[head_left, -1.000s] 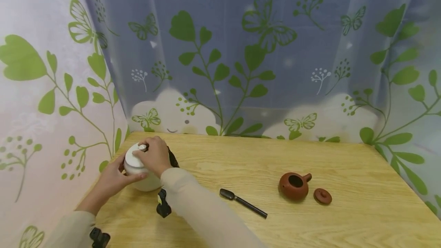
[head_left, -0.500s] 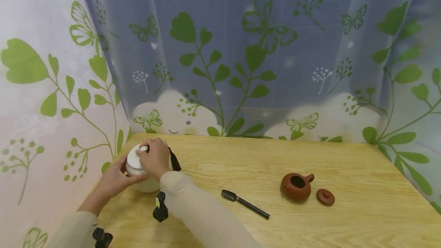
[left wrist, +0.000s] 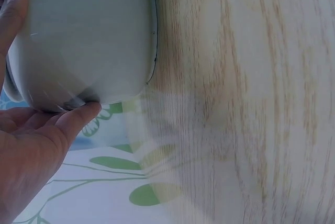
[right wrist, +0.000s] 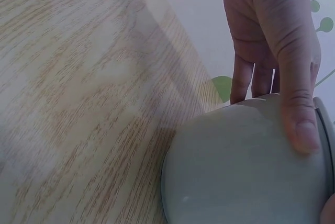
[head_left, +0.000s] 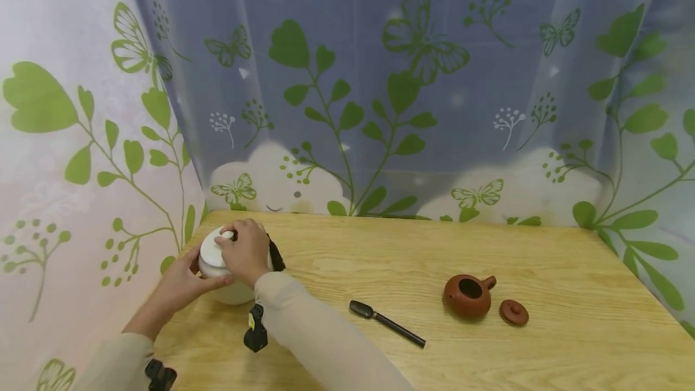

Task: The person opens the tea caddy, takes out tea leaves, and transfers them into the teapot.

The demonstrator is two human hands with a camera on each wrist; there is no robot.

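A white lidded jar [head_left: 236, 295] stands upright at the table's left side, with a dark tassel [head_left: 276, 255] hanging by its right side. My left hand [head_left: 181, 282] grips its body, thumb on the near side. In the left wrist view, my left hand [left wrist: 39, 145] spreads its fingers and thumb around the smooth wall of the jar [left wrist: 86, 41]. Over the top, my right hand [head_left: 247, 252] pinches the knob of the white lid [head_left: 210, 251]. The lid appears seated on the jar. Only a fingertip of the right hand [right wrist: 328, 212] shows in the right wrist view.
A dark tea scoop [head_left: 388, 323] lies near the middle of the wooden table [head_left: 336, 258]. Further right is an uncovered reddish-brown teapot [head_left: 461, 305], its small lid [head_left: 513, 312] beside it. A printed curtain [head_left: 369, 155] hangs along the back and sides.
The head view has shifted slightly, so the table things appear a little lower and further right. Both hands keep their hold on the jar and its lid.
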